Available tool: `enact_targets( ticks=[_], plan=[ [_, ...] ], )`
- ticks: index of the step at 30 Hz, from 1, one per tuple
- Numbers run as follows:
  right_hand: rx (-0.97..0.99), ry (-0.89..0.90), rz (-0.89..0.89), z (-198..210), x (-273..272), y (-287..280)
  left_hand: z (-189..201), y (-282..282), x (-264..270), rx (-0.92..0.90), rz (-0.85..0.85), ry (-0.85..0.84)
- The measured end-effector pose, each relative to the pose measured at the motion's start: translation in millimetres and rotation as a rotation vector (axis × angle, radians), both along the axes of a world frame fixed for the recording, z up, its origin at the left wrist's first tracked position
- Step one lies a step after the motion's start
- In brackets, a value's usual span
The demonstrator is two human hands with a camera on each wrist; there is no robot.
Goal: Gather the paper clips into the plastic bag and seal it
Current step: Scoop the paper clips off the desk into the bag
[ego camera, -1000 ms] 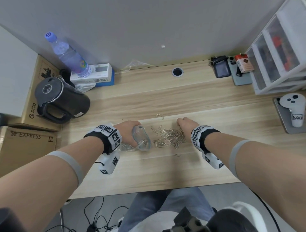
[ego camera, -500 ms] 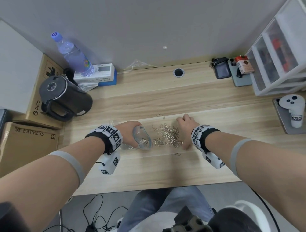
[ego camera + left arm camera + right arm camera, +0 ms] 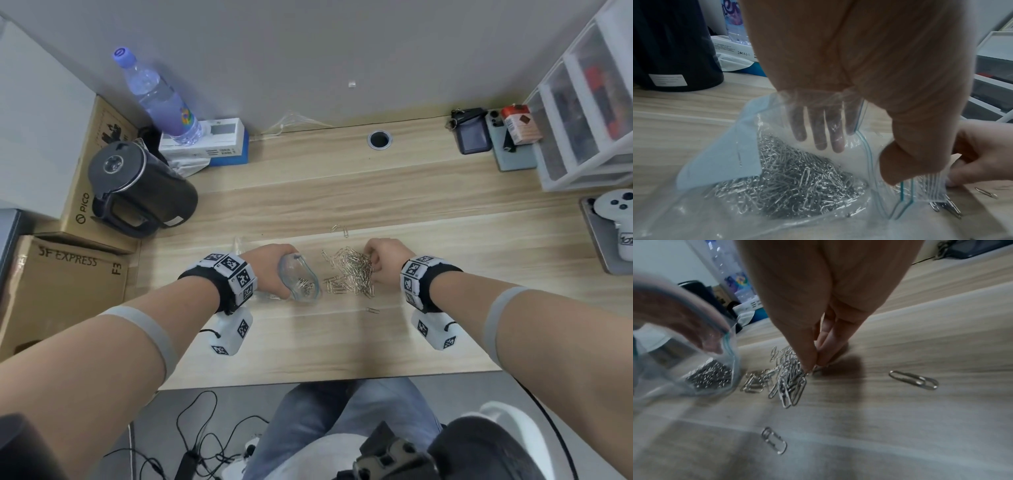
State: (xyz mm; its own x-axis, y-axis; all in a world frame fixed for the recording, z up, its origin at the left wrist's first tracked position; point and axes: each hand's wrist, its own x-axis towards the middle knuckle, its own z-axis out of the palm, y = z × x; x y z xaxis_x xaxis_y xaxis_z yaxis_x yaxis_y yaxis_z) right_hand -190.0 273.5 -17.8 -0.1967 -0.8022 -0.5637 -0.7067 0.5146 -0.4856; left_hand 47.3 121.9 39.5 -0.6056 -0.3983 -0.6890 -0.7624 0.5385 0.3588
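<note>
Along the near edge of the light wood-grain table (image 3: 308, 342), both forearms are cut off by the picture's border, and in the head view the fingers of both hands are hidden behind their own knuckles. In the right wrist view the nearest stretch of table is blurred; 1 silver wire paper clip (image 3: 774, 440) lies there alone, another single clip (image 3: 913, 380) well to its right.

The left hand (image 3: 270, 270) is the grip on the clear zip-top plastic bag (image 3: 777, 170): fingers inside the mouth show through the film, the thumb curls over the blue seal strip, and together they hold the mouth propped wide toward the table's middle. The bag lies on the table left of centre, with a heap of clips (image 3: 789, 178) already inside. Its left end is hidden under the wrist in the head view.

Just beside the bag's mouth, touching or nearly so, lies the loose pile of silver paper clips (image 3: 352, 274). The right hand (image 3: 383, 260) sits at the pile's right edge, its grip pinched together, thumb against fingertips (image 3: 809, 360), on a cluster of clips; how many it holds I cannot tell.

Farther in, 2 stray clips (image 3: 340, 230) lie apart from the pile. At the far left corner stands a black electric kettle (image 3: 137, 192).
</note>
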Motion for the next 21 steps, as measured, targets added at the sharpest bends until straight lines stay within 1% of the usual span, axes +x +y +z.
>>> enact_targets(
  ticks=[2, 5, 8, 13, 19, 21],
  plan=[
    [0.000, 0.017, -0.002, 5, -7, 3, 0, 0, 1, 0.002, 0.009, 0.003],
    [0.069, 0.096, 0.061, 7, -13, 9, 0, 0, 1, -0.004, 0.008, 0.008],
    [0.112, 0.123, 0.093, 4, -9, 11, 0, 1, 0, -0.007, -0.006, 0.009],
    [0.052, 0.082, 0.066, -1, 3, 5, -1, -1, 1, -0.008, 0.000, 0.022],
    [0.037, 0.037, 0.025, 0, 8, 5, -1, -2, 2, 0.008, 0.005, 0.029],
    [0.045, 0.057, 0.061, 2, 8, 12, 0, -3, 2, 0.011, 0.009, 0.029]
  ],
)
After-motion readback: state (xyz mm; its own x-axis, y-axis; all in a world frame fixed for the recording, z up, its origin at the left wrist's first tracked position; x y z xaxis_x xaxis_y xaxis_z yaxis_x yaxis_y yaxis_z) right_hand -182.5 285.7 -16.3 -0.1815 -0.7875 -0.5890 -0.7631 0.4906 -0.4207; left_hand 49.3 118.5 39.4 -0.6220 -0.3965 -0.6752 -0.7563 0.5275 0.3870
